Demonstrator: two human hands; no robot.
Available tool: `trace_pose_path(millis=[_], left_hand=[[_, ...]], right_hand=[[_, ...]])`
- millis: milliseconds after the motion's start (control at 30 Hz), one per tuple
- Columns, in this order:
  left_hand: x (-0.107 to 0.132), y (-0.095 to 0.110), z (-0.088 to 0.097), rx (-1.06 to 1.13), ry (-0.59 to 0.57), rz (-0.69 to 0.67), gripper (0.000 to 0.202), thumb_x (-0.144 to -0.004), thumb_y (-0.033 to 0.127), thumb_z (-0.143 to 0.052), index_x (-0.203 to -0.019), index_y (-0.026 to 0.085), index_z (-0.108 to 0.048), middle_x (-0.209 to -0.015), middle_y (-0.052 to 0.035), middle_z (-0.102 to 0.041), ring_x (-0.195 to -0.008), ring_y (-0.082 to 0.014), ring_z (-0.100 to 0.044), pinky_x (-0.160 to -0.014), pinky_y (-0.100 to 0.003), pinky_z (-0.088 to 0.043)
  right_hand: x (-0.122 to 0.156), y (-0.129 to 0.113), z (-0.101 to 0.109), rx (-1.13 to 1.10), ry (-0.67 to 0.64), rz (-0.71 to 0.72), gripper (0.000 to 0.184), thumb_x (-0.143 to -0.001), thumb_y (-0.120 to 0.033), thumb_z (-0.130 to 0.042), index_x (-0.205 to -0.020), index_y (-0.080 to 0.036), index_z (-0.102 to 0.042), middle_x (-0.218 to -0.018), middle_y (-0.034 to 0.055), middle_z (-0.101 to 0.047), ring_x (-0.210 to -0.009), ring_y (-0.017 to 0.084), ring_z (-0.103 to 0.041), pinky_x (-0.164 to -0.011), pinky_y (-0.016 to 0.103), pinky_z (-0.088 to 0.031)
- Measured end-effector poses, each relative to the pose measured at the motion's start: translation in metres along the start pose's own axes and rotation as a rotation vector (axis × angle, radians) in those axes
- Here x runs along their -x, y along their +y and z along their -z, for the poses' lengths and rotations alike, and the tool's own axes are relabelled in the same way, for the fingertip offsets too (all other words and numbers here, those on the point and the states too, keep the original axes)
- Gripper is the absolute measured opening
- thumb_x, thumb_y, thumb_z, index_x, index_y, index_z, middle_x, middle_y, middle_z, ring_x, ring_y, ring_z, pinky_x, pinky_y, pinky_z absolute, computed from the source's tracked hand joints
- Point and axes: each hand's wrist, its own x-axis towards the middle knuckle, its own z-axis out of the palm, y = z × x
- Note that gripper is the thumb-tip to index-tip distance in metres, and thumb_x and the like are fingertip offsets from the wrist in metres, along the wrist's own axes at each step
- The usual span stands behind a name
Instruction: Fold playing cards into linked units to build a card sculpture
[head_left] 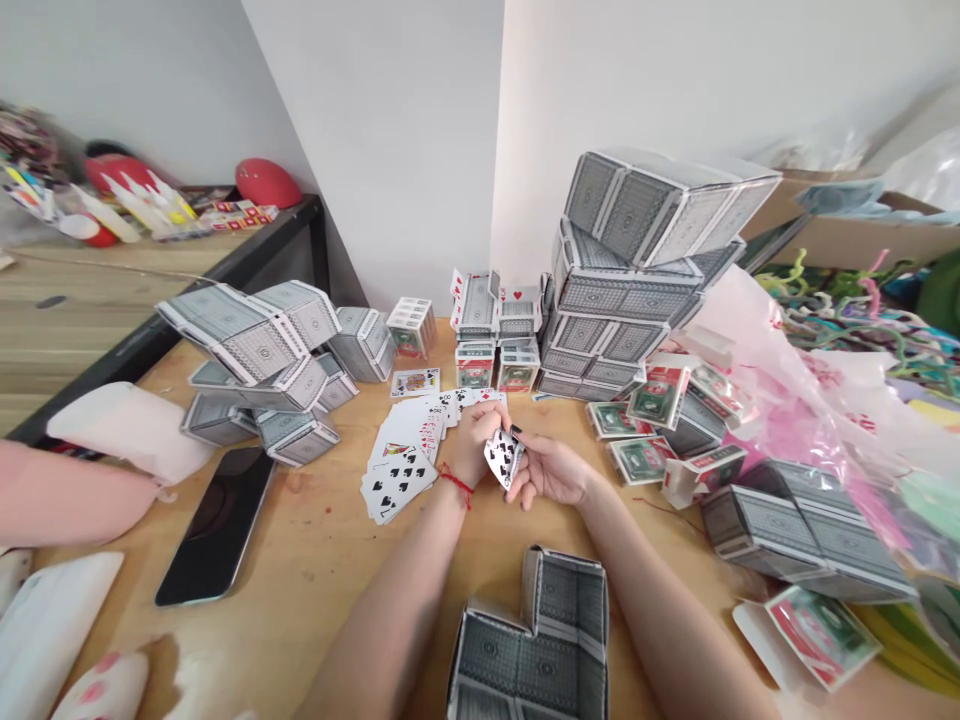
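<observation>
Surface finish survey, referenced to the table.
The table [315, 560] is pale wood, smooth, low sheen, lightly stained. On it, the fanned cards [409, 450] and the held cards [504, 455] are coated paper, slightly glossy. At the table's left, the phone [217, 520] shows glossy black glass. At its right, the pink bag [780, 400] is thin, crinkled, shiny plastic film.
</observation>
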Motion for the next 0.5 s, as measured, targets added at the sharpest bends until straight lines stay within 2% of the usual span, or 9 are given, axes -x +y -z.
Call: trace_pose_path(millis=[67, 133, 333, 433, 500], left_hand=[[0.0002, 0.0009, 0.0008, -0.013, -0.008, 0.003, 0.012, -0.061, 0.019, -0.042, -0.05, 0.016, -0.047, -0.046, 0.0024, -0.038, -0.044, -0.0086, -0.033, -0.044, -0.023, -0.024], [0.0005, 0.0024, 0.0007, -0.014, -0.012, 0.006, 0.012, -0.061, 0.019, -0.041, -0.05, 0.016, -0.047, -0.046, 0.0023, -0.038, -0.044, -0.0087, -0.033, -0.043, -0.023, -0.023], [0.0022, 0.0075, -0.0018, 0.0, -0.044, 0.02, 0.012, -0.061, 0.02, -0.042, -0.05, 0.017, -0.047, -0.049, 0.0003, -0.042, -0.044, -0.0091, -0.035, -0.044, -0.024, -0.025], [0.0015, 0.0064, -0.0012, 0.008, -0.063, 0.035, 0.012, -0.06, 0.022, -0.043, -0.05, 0.017, -0.047, -0.047, 0.0008, -0.039, -0.042, -0.0086, -0.033, -0.043, -0.024, -0.023], [0.0004, 0.0053, -0.0003, 0.007, -0.082, 0.029, 0.012, -0.061, 0.022, -0.043, -0.05, 0.017, -0.047, -0.048, 0.0006, -0.039, -0.042, -0.0085, -0.033, -0.042, -0.023, -0.022]], right_hand=[[0.0008, 0.0008, 0.0012, 0.059, -0.04, -0.05, 0.048, -0.092, -0.035, -0.017, -0.084, -0.006, -0.055, -0.071, 0.017, -0.068, -0.058, 0.02, -0.066, -0.034, 0.022, -0.047], [0.0018, 0.0011, 0.0023, 0.092, -0.043, -0.037, 0.046, -0.092, -0.034, -0.02, -0.084, -0.007, -0.055, -0.073, 0.0173, -0.069, -0.055, 0.019, -0.066, -0.03, 0.019, -0.044], [0.0028, 0.0026, 0.0043, 0.097, 0.093, 0.121, 0.021, -0.081, -0.034, -0.051, -0.077, -0.014, -0.054, -0.058, 0.0056, -0.067, -0.045, 0.014, -0.063, -0.028, 0.013, -0.038], [0.0031, 0.0029, 0.002, 0.108, 0.109, 0.146, 0.021, -0.076, -0.034, -0.059, -0.073, -0.014, -0.053, -0.051, 0.0026, -0.064, -0.039, 0.012, -0.06, -0.026, 0.013, -0.035], [0.0031, 0.0029, -0.0004, 0.118, 0.089, 0.16, 0.024, -0.073, -0.037, -0.062, -0.073, -0.014, -0.054, -0.049, 0.0023, -0.064, -0.038, 0.012, -0.059, -0.029, 0.013, -0.038]])
